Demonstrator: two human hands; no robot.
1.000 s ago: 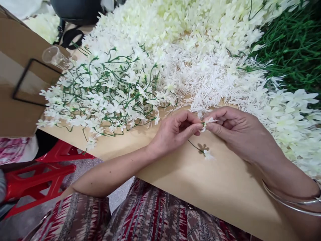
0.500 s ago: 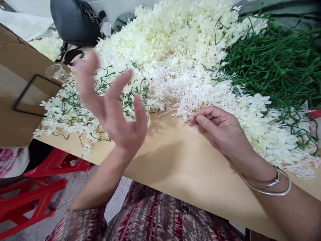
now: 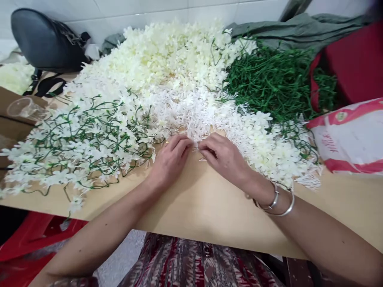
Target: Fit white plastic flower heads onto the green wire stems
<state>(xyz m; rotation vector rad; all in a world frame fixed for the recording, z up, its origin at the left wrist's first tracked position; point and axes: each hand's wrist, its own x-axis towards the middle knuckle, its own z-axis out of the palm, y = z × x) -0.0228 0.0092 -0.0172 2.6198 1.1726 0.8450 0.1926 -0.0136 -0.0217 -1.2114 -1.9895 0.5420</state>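
Note:
My left hand (image 3: 174, 160) and my right hand (image 3: 224, 156) meet at the front of a heap of thin white artificial flower stamens (image 3: 191, 111). Both have their fingertips pinched closed, almost touching, on a small bit of white stamen; the fingers hide most of it. Left of my hands lie white artificial flowers on green stems (image 3: 95, 139), spread over the table. Loose cream-white petals (image 3: 167, 52) are piled behind the stamens. More white petals (image 3: 266, 147) lie beside my right wrist, and a tangle of bare green plastic stems (image 3: 275, 79) sits behind them.
The wooden table (image 3: 197, 211) runs across in front of me. A pink-and-white plastic bag (image 3: 353, 137) and a red bag (image 3: 356, 63) stand at the right. At the left are a black backpack (image 3: 44, 40), a clear cup (image 3: 25, 108) and a cardboard box (image 3: 12, 131). Red stools (image 3: 38, 235) stand below.
My left hand, raised with spread fingers before, has come down to the stamens and closed beside my right hand. The view has turned to the right, bringing the bags into sight.

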